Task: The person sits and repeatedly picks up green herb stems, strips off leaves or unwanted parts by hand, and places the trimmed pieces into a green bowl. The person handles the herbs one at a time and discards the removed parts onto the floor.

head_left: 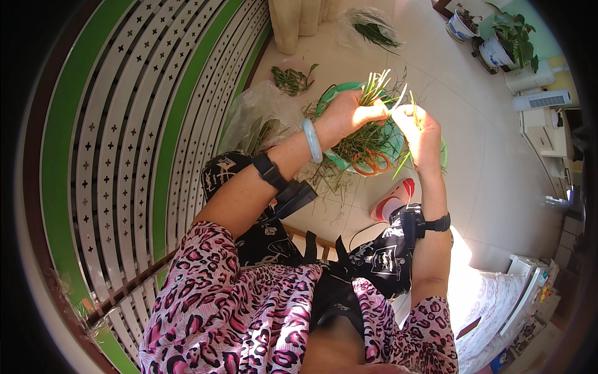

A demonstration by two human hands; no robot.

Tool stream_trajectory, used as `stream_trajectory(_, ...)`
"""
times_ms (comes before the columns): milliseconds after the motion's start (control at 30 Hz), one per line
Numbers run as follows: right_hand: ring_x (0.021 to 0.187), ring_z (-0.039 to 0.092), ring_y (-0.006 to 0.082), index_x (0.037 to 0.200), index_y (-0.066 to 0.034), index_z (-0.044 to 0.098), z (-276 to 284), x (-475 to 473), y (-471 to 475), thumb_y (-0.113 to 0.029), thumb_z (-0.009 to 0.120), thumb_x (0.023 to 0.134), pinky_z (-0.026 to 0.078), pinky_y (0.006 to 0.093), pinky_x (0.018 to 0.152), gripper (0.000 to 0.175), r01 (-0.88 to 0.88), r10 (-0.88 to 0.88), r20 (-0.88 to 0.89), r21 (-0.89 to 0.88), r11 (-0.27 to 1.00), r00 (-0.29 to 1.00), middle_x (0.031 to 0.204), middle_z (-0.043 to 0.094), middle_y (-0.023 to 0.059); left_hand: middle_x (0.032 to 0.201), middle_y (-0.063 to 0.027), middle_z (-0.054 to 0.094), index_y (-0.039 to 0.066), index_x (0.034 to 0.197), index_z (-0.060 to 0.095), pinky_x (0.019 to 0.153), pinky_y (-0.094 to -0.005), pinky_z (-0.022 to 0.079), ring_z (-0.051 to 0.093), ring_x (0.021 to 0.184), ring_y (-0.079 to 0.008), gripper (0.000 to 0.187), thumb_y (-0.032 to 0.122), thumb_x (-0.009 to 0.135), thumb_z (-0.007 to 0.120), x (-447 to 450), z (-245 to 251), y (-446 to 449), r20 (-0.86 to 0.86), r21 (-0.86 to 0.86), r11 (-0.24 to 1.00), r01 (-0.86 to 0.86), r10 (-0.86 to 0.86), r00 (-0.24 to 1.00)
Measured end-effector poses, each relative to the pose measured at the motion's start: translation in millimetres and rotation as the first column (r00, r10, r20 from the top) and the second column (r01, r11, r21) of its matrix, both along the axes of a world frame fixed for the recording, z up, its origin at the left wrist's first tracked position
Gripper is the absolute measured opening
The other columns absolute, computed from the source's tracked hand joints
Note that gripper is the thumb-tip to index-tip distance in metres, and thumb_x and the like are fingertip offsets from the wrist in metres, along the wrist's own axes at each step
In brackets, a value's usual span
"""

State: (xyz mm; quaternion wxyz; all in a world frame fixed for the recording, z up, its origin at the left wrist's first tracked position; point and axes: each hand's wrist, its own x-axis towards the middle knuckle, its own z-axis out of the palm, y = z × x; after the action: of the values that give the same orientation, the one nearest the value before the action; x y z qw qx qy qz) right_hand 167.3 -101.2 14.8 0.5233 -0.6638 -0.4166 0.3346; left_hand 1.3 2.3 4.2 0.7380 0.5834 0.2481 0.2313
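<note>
My left hand (345, 119), with a pale bangle at the wrist, grips a bunch of thin green stalks (373, 88) with white ends, likely chives. Close beside it, my right hand (423, 135) pinches a few loose stalks (402, 164), and the fingertips of both hands nearly meet. Below them is a green basin (345, 87), partly hidden by my hands and heaped with grassy trimmings (359, 142). Scissors with orange handles (372, 162) lie at the near side of that heap.
A clear plastic bag (254, 110) with greens stands left of the basin. Beyond it a pinkish bowl (292, 77) holds cut greens. Another bag of greens (373, 32) lies farther off. Slatted panels (126, 140) line the left. My foot wears a red shoe (395, 196).
</note>
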Motion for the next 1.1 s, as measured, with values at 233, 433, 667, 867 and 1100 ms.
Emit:
stream_trajectory(233, 0.071, 0.048, 0.0007, 0.094, -0.0025, 0.069, 4.3, -2.7, 0.6, -0.009, 0.068, 0.092, 0.039, 0.0175, 0.062, 0.007, 0.037, -0.038, -0.037, -0.022, 0.999, 0.999, 0.08, 0.058, -0.0085, 0.079, 0.0045, 0.062, 0.008, 0.087, 0.066, 0.055, -0.0215, 0.034, 0.046, 0.064, -0.0036, 0.022, 0.029, 0.089, 0.068, 2.0, -5.0, 0.1, 0.022, 0.031, 0.999, -0.021, 0.02, 1.0)
stream_trajectory(433, 0.07, 0.046, 0.0008, 0.093, -0.003, 0.069, 2.7, -1.7, 0.0, -0.009, 0.068, 0.092, 0.037, 0.0175, 0.061, 0.006, 0.009, -0.01, -0.006, -0.036, 0.999, 1.0, 0.079, 0.057, -0.0086, 0.08, 0.0039, 0.063, 0.007, 0.087, 0.067, 0.058, -0.0214, 0.035, 0.047, 0.066, -0.0039, 0.02, 0.027, 0.089, 0.067, 1.7, -6.6, 1.2, 0.022, 0.067, 0.998, -0.016, 0.015, 1.0)
stream_trajectory(667, 0.055, 0.037, -0.001, 0.095, -0.0066, 0.066, 6.7, 3.1, -0.5, -0.015, 0.066, 0.092, 0.029, 0.0189, 0.047, 0.009, -0.001, -0.019, -0.278, -0.07, 0.998, 0.96, 0.069, 0.047, -0.0101, 0.078, 0.0029, 0.064, 0.009, 0.095, 0.064, 0.044, -0.0207, 0.023, 0.037, 0.052, -0.0015, 0.016, 0.024, 0.091, 0.062, -1.3, 0.0, 1.5, -0.01, 0.009, 1.0, 0.022, -0.022, 1.0)
stream_trajectory(867, 0.047, 0.027, -0.0012, 0.096, -0.005, 0.061, 16.9, 16.7, -5.2, -0.016, 0.062, 0.092, 0.021, 0.0179, 0.042, 0.012, -0.002, 0.048, -0.603, 0.076, 0.997, 0.796, 0.063, 0.034, -0.0116, 0.074, -0.0008, 0.063, 0.008, 0.091, 0.061, 0.04, -0.0235, 0.022, 0.034, 0.044, -0.0044, 0.012, 0.02, 0.088, 0.062, -2.3, 0.4, 6.4, -0.014, -0.306, 0.951, -0.037, 0.034, 0.999)
stream_trajectory(1100, 0.047, 0.022, -0.0004, 0.101, -0.0041, 0.059, 25.0, 41.4, -11.0, -0.014, 0.062, 0.093, 0.018, 0.0201, 0.042, 0.013, 0.092, 0.055, -0.64, 0.194, 0.977, 0.767, 0.062, 0.03, -0.0115, 0.077, 0.0026, 0.06, 0.011, 0.095, 0.063, 0.04, -0.0211, 0.019, 0.028, 0.043, -0.0023, 0.012, 0.021, 0.091, 0.062, -7.3, -4.0, 16.4, 0.035, -0.39, 0.919, -0.051, 0.07, 0.997)
